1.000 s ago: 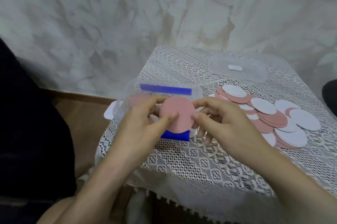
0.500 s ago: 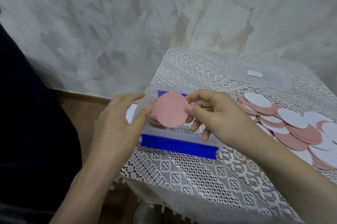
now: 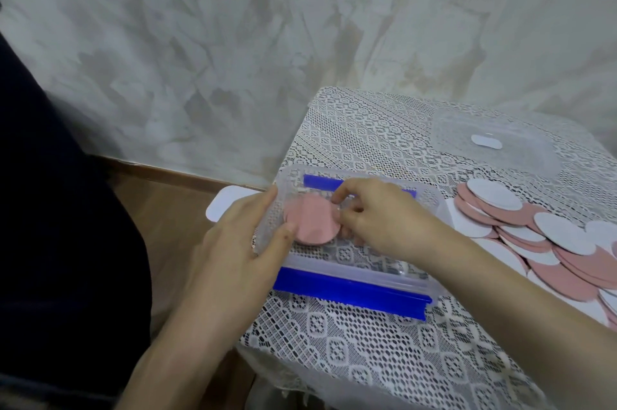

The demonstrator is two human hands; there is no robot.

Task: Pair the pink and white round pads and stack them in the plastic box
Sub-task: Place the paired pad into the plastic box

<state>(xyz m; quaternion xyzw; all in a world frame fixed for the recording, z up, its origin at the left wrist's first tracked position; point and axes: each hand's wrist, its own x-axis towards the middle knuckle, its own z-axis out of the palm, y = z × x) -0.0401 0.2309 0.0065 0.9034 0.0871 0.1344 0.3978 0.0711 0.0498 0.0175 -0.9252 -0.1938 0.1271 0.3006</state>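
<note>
Mottled grey wall (image 3: 300, 42) behind. A dark garment (image 3: 50, 209) fills the left edge.

Table under a white lace tablecloth (image 3: 367, 349), seen from above and in front.

Clear plastic box (image 3: 432, 209) near the table's left edge, open-topped, with a blue clip (image 3: 350, 291) along the near side and another along the far side. A flat white tab (image 3: 222, 205) sticks out at its left end.

Clear lid (image 3: 527, 159) lies well apart at the far right, a white oval label on it.

Loose pile of pink and white round pads (image 3: 547, 242) just right of the box, overlapping.

Left hand (image 3: 240, 249) at the box's left end, fingers nearly straight and lying over the left wall. Its thumb tip touches the left edge of the pink pad (image 3: 312, 222).

Right hand (image 3: 384, 219) reaches in over the box's middle, fingers curled, tips pinching the pad's right edge.

The pad sits between the two hands, inside the box toward its left end, pink face up, roughly level. A pink rim shows under its left edge. Cannot tell whether it rests fully down.
</note>
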